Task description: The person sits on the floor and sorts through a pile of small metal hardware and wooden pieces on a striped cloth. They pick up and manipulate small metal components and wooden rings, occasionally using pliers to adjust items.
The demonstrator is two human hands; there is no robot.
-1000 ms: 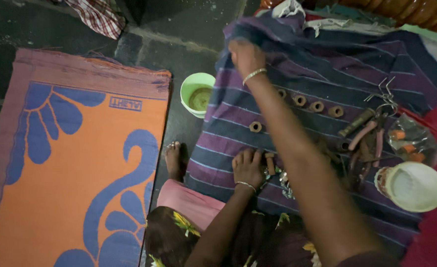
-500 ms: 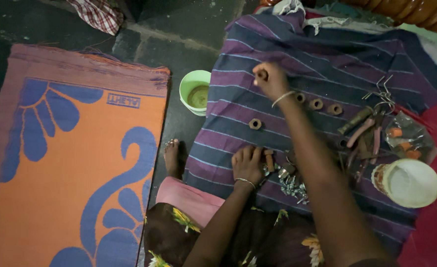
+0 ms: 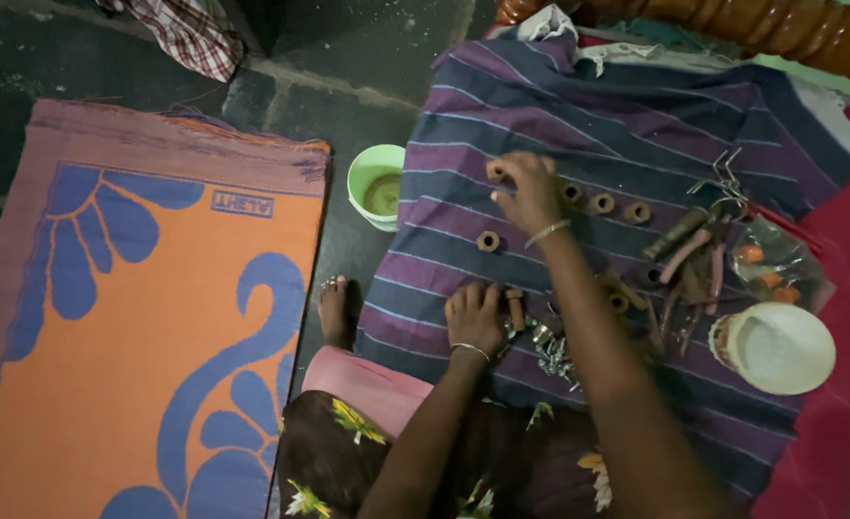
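Observation:
My right hand [image 3: 529, 188] hovers over a purple and blue striped cloth [image 3: 637, 125], with its fingers closed on a small brown ring [image 3: 494, 171]. One more brown ring [image 3: 487, 241] lies alone just below it, and a row of similar rings [image 3: 601, 204] lies to its right. My left hand [image 3: 476, 317] rests flat on the cloth near my lap, fingers spread. It lies beside a short brown cylinder [image 3: 515, 309] and a heap of small metal parts [image 3: 550, 354].
A green cup [image 3: 377, 187] stands on the dark floor left of the cloth. Pink-handled pliers [image 3: 685, 258], wire hooks, a plastic bag [image 3: 769, 264] and a white round lid [image 3: 781, 348] lie at the right. An orange and blue mat [image 3: 137, 317] lies left.
My right hand has drawn back from the far edge of the cloth toward the row of rings, now pinching a brown ring. My left hand has stayed put.

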